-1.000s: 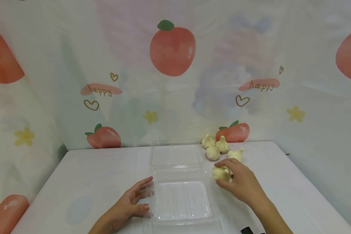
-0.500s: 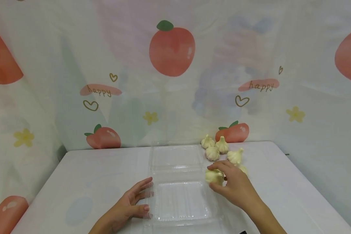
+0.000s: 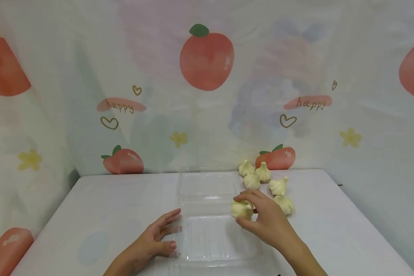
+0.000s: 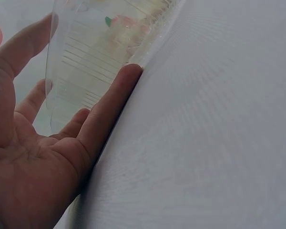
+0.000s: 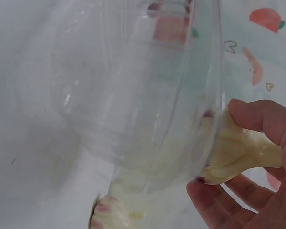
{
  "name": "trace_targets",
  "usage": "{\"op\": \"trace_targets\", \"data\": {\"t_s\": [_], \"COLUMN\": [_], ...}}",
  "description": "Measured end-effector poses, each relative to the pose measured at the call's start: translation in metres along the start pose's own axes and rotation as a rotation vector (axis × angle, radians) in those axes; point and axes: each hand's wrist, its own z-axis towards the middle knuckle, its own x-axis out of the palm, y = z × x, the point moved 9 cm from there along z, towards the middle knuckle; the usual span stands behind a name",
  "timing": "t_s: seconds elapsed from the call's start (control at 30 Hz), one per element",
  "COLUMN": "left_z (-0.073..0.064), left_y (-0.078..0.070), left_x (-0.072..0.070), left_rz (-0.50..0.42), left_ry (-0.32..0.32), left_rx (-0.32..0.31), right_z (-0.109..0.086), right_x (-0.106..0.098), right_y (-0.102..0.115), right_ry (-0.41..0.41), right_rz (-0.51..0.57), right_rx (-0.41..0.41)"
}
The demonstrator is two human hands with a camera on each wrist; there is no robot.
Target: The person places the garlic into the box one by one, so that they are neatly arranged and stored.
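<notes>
In the head view, my right hand [image 3: 267,216] grips a garlic bulb [image 3: 241,210] between thumb and fingers, over the right side of a clear plastic clamshell box [image 3: 214,239]. The right wrist view shows the held bulb [image 5: 233,150] beside the box's transparent wall [image 5: 200,90]. My left hand [image 3: 151,237] rests against the box's left side with its fingers extended. In the left wrist view the left fingers [image 4: 109,107] touch the clear wall [image 4: 81,62]. The box's lid [image 3: 208,184] lies opened toward the back.
Several more garlic bulbs [image 3: 252,181] stand at the back right, two of them nearer, including one bulb [image 3: 284,204] just behind my right hand. A white table [image 3: 124,207] carries everything. Behind it hangs a fruit-printed cloth [image 3: 151,76].
My right hand has moved left with the garlic bulb, from beside the box to over its right side. The left hand has stayed at the box's left edge.
</notes>
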Motion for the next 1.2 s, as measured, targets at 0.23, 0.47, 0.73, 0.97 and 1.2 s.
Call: {"op": "trace_targets", "data": {"t_s": [0.23, 0.47, 0.73, 0.97, 1.2], "left_z": [-0.002, -0.001, -0.001, -0.002, -0.001], "left_y": [-0.001, -0.004, -0.003, -0.003, -0.004], "left_x": [0.000, 0.001, 0.003, 0.003, 0.004], "left_rz": [-0.014, -0.010, -0.008, 0.003, -0.010], "left_ry": [0.005, 0.010, 0.003, -0.003, 0.027], "left_rx": [0.011, 0.025, 0.009, 0.003, 0.029], "right_z": [0.010, 0.021, 0.021, 0.018, 0.015], "right_x": [0.012, 0.017, 0.027, 0.039, 0.055], "right_y": [0.018, 0.039, 0.046, 0.047, 0.053], "right_ry": [0.030, 0.034, 0.060, 0.089, 0.123], "right_rz": [0.030, 0.076, 0.113, 0.120, 0.117], "right_rx": [0.005, -0.024, -0.025, -0.033, -0.061]}}
